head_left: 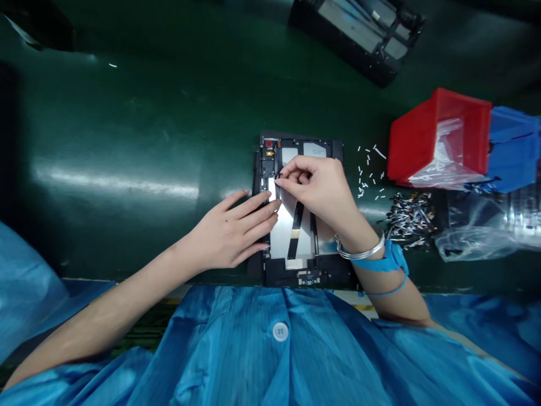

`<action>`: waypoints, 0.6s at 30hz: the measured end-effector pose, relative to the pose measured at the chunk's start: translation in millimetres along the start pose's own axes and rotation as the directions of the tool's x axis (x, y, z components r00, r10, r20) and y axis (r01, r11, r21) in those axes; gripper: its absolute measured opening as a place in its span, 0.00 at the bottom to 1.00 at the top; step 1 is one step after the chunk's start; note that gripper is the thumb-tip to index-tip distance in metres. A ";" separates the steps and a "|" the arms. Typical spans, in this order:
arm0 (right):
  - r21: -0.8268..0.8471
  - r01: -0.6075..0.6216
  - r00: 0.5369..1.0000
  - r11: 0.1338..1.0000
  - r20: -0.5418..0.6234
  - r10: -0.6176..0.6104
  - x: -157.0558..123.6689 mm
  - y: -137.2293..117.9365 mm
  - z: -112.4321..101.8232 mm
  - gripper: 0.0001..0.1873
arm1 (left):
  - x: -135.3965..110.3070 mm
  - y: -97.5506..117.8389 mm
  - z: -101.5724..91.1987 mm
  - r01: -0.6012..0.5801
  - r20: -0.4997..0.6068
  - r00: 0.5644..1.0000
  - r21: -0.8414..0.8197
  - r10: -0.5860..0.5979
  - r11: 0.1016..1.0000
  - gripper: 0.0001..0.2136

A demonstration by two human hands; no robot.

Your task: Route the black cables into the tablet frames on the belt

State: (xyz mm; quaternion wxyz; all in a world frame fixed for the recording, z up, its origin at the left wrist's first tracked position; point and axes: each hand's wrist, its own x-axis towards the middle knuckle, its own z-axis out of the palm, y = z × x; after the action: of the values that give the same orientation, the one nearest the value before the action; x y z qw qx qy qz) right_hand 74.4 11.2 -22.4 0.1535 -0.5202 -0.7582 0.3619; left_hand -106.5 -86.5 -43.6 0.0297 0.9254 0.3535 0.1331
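Observation:
An opened tablet chassis (333,151) lies back-up on the green belt, showing a silver battery plate (282,228), black flex cables (296,225) and a circuit board at its upper left. My left hand (230,231) lies flat, fingers together, pressing on the tablet's left edge. My right hand (319,186) hovers over the upper middle, thumb and forefinger pinched on a tiny dark part at the board. A silver bangle and blue wrist strap (386,259) circle that wrist.
To the right sit a red bin (439,132) lined with clear plastic, a blue bin (513,146), scattered small white bits (369,172), a pile of small dark connectors (412,217) and a plastic bag (486,231). Another open device (359,34) lies farther up the belt.

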 end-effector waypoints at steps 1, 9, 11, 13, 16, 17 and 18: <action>-0.039 0.019 1.000 0.999 -0.022 -0.020 -1.8 -1.3 -1.1 0.03 | 2.1 -1.0 0.3 0.009 -0.003 1.000 -0.002 -0.009 1.000 0.22; -0.329 0.030 0.929 0.944 -0.339 -0.148 -64.7 2.5 -39.8 0.10 | 25.5 -19.2 -4.4 0.136 -0.054 0.988 -0.124 -0.144 0.983 0.19; -0.381 -0.077 0.925 0.921 -0.372 -0.076 -84.4 17.7 -45.2 0.12 | 19.0 -9.7 -7.6 0.229 -0.087 0.963 -0.245 -0.256 0.942 0.19; -0.418 -0.179 0.932 0.891 -0.362 0.018 -99.2 34.9 -44.0 0.15 | 6.6 11.2 -7.1 0.398 -0.127 0.880 -0.328 -0.457 0.857 0.21; -0.350 -0.239 0.956 0.906 -0.246 0.157 -109.6 51.1 -33.5 0.22 | -13.0 53.1 1.7 0.607 -0.128 0.726 -0.344 -0.676 0.717 0.24; -0.295 -0.244 0.961 0.924 -0.202 0.189 -110.1 52.1 -29.5 0.24 | -17.8 65.6 5.1 0.631 -0.108 0.704 -0.360 -0.702 0.687 0.25; -0.231 -0.245 0.963 0.942 -0.168 0.209 -109.3 50.8 -26.2 0.24 | -21.5 75.7 7.6 0.640 -0.083 0.690 -0.394 -0.719 0.659 0.27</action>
State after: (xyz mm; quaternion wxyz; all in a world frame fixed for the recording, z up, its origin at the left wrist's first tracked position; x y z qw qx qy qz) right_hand 169.8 -66.9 -24.6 0.0971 -0.6437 -0.7198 0.2411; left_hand -70.8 -157.1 -44.5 0.1926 0.6825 0.6485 0.2767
